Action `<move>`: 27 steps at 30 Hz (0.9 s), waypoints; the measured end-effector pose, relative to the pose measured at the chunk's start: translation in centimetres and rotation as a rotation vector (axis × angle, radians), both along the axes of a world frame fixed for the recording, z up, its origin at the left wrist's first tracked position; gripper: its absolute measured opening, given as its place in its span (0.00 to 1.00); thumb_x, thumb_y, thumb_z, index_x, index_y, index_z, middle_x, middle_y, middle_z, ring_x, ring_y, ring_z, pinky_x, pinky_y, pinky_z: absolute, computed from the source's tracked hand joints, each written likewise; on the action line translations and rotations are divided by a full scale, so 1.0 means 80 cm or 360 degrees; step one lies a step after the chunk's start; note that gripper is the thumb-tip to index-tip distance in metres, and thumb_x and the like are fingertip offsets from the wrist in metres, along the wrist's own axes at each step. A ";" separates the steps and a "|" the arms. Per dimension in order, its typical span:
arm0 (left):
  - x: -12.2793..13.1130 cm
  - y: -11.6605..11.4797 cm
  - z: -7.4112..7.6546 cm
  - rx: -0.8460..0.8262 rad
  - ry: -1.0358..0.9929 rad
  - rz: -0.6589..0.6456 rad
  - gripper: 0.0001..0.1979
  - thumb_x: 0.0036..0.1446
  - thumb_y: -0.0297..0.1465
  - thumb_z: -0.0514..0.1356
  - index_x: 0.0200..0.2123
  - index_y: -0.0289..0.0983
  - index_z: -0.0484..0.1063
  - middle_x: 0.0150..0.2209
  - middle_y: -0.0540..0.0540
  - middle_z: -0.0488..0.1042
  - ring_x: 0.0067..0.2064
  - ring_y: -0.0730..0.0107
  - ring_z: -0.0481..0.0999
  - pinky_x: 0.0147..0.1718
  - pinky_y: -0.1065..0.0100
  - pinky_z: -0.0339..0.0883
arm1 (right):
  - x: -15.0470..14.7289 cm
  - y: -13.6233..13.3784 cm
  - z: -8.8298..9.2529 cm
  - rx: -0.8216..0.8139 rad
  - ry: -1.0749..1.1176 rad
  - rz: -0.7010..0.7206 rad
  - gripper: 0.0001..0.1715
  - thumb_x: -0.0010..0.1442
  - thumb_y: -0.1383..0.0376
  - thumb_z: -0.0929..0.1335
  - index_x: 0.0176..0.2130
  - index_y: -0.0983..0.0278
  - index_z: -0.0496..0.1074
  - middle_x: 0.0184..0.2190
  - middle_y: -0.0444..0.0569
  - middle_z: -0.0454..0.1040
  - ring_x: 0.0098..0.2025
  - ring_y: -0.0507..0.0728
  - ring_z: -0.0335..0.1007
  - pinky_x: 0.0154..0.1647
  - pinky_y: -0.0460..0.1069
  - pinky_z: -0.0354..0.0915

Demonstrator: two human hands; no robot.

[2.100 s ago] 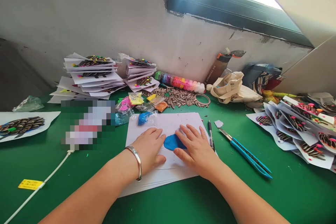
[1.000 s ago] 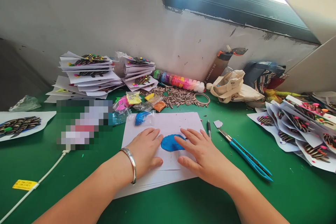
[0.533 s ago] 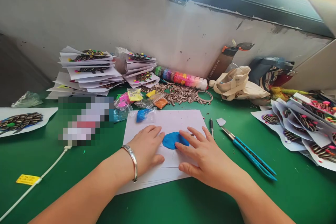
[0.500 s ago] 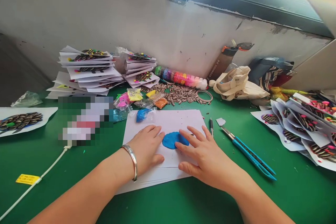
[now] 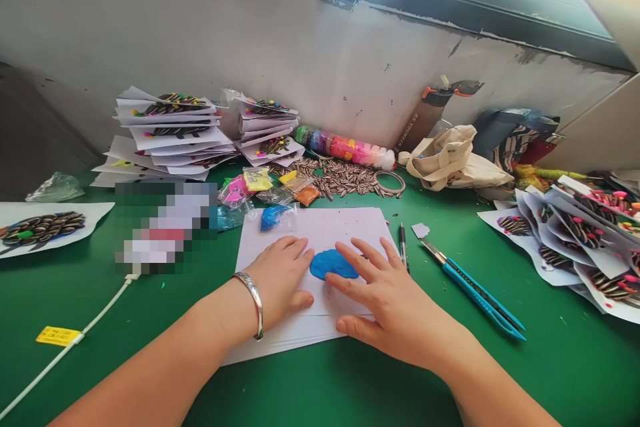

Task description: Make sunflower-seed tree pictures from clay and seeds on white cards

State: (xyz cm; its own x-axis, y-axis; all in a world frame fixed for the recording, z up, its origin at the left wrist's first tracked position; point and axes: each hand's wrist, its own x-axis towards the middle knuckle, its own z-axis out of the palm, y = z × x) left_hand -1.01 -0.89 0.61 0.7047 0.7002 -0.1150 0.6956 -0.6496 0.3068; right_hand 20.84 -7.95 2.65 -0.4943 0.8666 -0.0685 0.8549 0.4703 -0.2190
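A flat oval of blue modelling clay (image 5: pixel 327 265) lies on a stack of white paper (image 5: pixel 345 220) in front of me. My left hand (image 5: pixel 283 275) rests flat on the paper, its fingertips at the clay's left edge and a silver bangle on the wrist. Over the clay's right side my right hand (image 5: pixel 380 287) spreads its fingers, with the index fingertip at the lower edge; whether it presses or hovers I cannot tell. Neither hand holds anything. A bag of blue clay (image 5: pixel 273 217) sits at the paper's upper left.
A blue utility knife (image 5: pixel 480 297) and a black pen (image 5: pixel 402 243) lie right of the paper. Sunflower seeds (image 5: pixel 345 179) and clay bags (image 5: pixel 257 179) are behind. Stacks of seed-decorated sheets (image 5: pixel 170 140) stand at left and right (image 5: pixel 575 233). A white cable (image 5: pixel 105 313) crosses the left.
My right hand's index finger has slid slightly left and down along the clay's lower edge. My left hand stays in place on the paper.
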 end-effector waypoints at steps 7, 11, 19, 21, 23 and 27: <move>-0.001 0.000 -0.006 0.0008 0.0007 -0.0001 0.31 0.49 0.38 0.62 0.56 0.36 0.64 0.60 0.36 0.62 0.62 0.48 0.57 0.59 0.52 0.55 | -0.005 -0.001 0.000 -0.0001 -0.0010 0.0013 0.28 0.61 0.46 0.61 0.59 0.47 0.63 0.67 0.46 0.48 0.67 0.70 0.41 0.62 0.74 0.36; 0.001 0.000 0.002 -0.0045 0.0022 0.0012 0.30 0.49 0.37 0.62 0.56 0.36 0.64 0.61 0.37 0.62 0.62 0.48 0.57 0.59 0.51 0.55 | -0.007 0.001 -0.001 -0.0009 0.0007 0.0026 0.28 0.61 0.46 0.62 0.58 0.46 0.63 0.66 0.46 0.52 0.67 0.70 0.42 0.62 0.75 0.35; 0.000 0.000 0.000 -0.0009 0.0070 0.0002 0.32 0.49 0.37 0.62 0.57 0.34 0.64 0.61 0.36 0.61 0.62 0.49 0.56 0.59 0.52 0.55 | -0.011 0.004 -0.004 -0.0016 0.0044 0.0042 0.29 0.60 0.44 0.61 0.59 0.46 0.62 0.67 0.46 0.50 0.67 0.71 0.41 0.62 0.75 0.35; 0.000 -0.001 -0.001 -0.0006 0.0074 0.0006 0.31 0.50 0.38 0.62 0.57 0.35 0.64 0.61 0.37 0.61 0.62 0.49 0.56 0.59 0.53 0.55 | -0.013 0.005 -0.005 -0.0035 0.0042 0.0053 0.29 0.60 0.44 0.61 0.59 0.46 0.63 0.67 0.46 0.51 0.67 0.71 0.41 0.61 0.75 0.35; -0.001 -0.001 -0.002 -0.0004 0.0066 0.0007 0.31 0.49 0.38 0.62 0.57 0.36 0.64 0.61 0.37 0.61 0.62 0.49 0.56 0.59 0.53 0.54 | -0.014 0.006 -0.006 -0.0028 0.0040 0.0051 0.30 0.60 0.43 0.60 0.59 0.48 0.63 0.67 0.47 0.48 0.67 0.72 0.40 0.61 0.76 0.34; -0.001 -0.001 -0.002 0.0002 0.0055 0.0003 0.31 0.50 0.38 0.62 0.57 0.34 0.64 0.61 0.35 0.61 0.62 0.47 0.56 0.60 0.53 0.53 | -0.017 0.008 -0.009 -0.0008 0.0024 0.0033 0.32 0.61 0.43 0.60 0.60 0.48 0.60 0.67 0.48 0.48 0.67 0.71 0.39 0.61 0.76 0.34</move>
